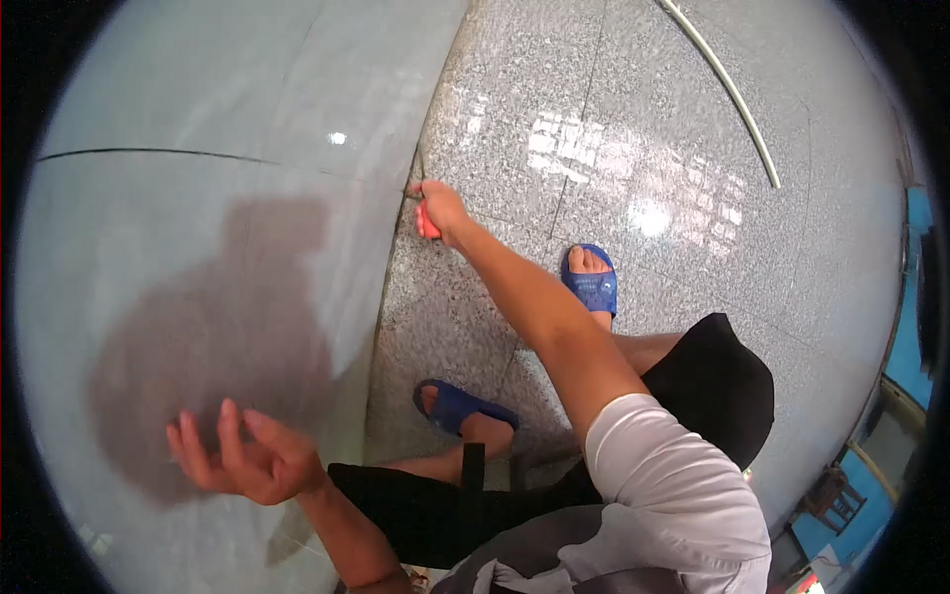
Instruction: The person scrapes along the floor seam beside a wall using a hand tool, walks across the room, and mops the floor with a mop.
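My right hand (442, 210) is closed around the red handle (427, 222) of a small tool, with a thin dark part reaching past the fingers. The tool's exact kind cannot be made out. It is at the seam (395, 238) where the smooth grey tiled surface (327, 89) meets the speckled floor (515, 119). Lower left, my left hand (247, 457) is in front of the grey surface, its fingers apart and slightly curled, holding nothing. Whether it touches that surface I cannot tell.
Blue slippers, one (594, 287) farther right and one (453, 404) near the seam, are on my feet. A long pale strip (727, 84) lies on the floor at upper right. At far right stands a wooden stool (833, 498). A dark line (158, 151) crosses the grey surface.
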A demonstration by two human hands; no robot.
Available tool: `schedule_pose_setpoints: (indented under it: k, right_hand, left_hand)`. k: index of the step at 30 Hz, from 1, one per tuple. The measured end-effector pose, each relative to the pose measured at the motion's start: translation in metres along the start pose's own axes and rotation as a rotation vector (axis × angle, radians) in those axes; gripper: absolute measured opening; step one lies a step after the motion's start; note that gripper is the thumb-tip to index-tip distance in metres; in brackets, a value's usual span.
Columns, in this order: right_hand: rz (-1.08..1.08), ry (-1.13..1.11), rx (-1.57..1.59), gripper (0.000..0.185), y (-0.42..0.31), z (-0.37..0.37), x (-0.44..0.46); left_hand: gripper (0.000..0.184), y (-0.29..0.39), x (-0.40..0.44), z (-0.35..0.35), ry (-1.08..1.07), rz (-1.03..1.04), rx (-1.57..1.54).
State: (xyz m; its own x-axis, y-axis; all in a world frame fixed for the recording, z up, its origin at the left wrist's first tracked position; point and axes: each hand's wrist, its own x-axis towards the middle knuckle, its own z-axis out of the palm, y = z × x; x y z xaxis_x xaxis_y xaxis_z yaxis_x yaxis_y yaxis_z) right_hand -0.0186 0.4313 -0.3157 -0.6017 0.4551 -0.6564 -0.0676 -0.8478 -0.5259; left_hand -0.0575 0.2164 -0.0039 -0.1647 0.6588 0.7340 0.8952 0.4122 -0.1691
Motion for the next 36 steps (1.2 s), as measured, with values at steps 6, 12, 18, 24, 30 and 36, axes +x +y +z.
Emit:
schedule_pose_setpoints:
  k: [6,12,18,24,30,36]
  right_hand:
    - [0.061,0.026,0.061,0.027,0.022,0.013,-0.025]
    - [0.123,-0.001,0.136,0.029,0.01,0.011,-0.021]
    - [0.148,-0.025,0.225,0.029,0.016,0.003,-0.004]
    - [0.037,-0.027,0.043,0.032,0.064,0.019,-0.055]
    - [-0.085,0.051,0.127,0.031,0.039,0.027,-0.022]
    - [0.148,-0.038,0.246,0.029,0.045,0.027,-0.047]
  left_hand:
    - [0.018,-0.004,0.008,0.005,0.078,-0.007,0.132]
    - [0.016,-0.002,0.009,0.011,0.021,0.003,0.228]
    - [0.016,0.001,0.008,0.011,-0.04,-0.024,0.276]
    - [0.017,0.006,0.01,0.01,-0.057,-0.051,0.258]
    - [0.017,0.007,0.005,0.008,-0.13,-0.031,0.28]
    - [0.016,0.008,0.009,0.009,-0.128,-0.055,0.232]
